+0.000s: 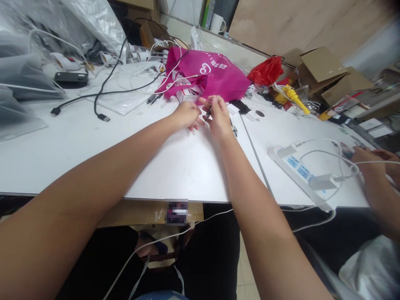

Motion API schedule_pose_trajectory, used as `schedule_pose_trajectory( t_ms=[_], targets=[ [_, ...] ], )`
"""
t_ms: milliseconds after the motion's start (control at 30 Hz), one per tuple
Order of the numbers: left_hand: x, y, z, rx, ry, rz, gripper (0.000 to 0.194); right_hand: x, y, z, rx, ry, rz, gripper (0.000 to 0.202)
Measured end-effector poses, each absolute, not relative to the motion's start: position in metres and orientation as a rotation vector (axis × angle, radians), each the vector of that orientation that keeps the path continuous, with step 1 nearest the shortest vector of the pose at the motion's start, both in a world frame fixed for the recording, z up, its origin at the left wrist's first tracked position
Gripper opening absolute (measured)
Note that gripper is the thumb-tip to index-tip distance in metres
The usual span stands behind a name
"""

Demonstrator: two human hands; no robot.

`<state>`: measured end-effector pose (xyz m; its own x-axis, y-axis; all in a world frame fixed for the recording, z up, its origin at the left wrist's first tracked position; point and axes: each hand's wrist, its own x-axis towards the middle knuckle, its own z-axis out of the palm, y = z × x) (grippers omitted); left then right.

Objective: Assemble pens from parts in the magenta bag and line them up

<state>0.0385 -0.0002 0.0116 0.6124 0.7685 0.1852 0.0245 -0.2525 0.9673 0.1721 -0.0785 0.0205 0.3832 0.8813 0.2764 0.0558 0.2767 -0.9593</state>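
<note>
My right hand [218, 116] is over the white table, closed on a small dark pen-like tool [208, 113] that points down toward the tabletop. Just left of it, my left hand [186, 115] has its thumb and forefinger brought together and the other fingers loosely curled. Whatever those fingertips hold, if anything, is too small to make out. A small gap separates the two hands. Right behind them stand a white box [187, 96] with red marks and a magenta bag [218, 75] with white print.
Black USB cables [103, 118] and clear plastic bags [18, 79] lie left. A white power strip [300, 175] with plugged-in chargers is at right, beside another person's hands [371, 162]. A yellow tool [295, 99], a red bag [265, 71] and cardboard boxes [325, 66] stand behind.
</note>
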Motion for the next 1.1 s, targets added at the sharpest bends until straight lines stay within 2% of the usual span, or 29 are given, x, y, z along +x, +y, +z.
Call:
schedule_pose_trajectory(
  t_ms=[133, 333, 433, 600, 900, 1033, 1100],
  targets=[
    [0.038, 0.008, 0.002, 1.779, 0.732, 0.824, 0.026, 0.172, -0.081, 0.024, -1.173, -1.024, 0.716, 0.064],
    [0.013, 0.003, 0.030, 2.171, 0.941, 0.997, 0.016, 0.173, -0.078, 0.020, -1.184, -0.984, 0.729, 0.056],
    [-0.006, 0.010, 0.039, 2.378, 0.977, 0.822, 0.011, 0.176, -0.075, 0.016, -1.176, -0.968, 0.728, 0.055],
    [-0.025, 0.021, 0.047, 2.494, 0.968, 0.357, 0.031, 0.177, -0.077, 0.017, -1.245, -0.991, 0.706, 0.059],
    [-0.029, 0.025, 0.048, 2.487, 0.885, 0.330, 0.015, 0.181, -0.070, 0.009, -1.233, -0.964, 0.702, 0.057],
    [-0.032, 0.029, 0.049, 2.435, 0.941, 0.408, 0.023, 0.181, -0.070, 0.009, -1.249, -0.943, 0.694, 0.059],
    [-0.033, 0.029, 0.050, 2.466, 0.946, 0.369, 0.019, 0.179, -0.072, 0.010, -1.230, -0.934, 0.699, 0.059]
  ],
)
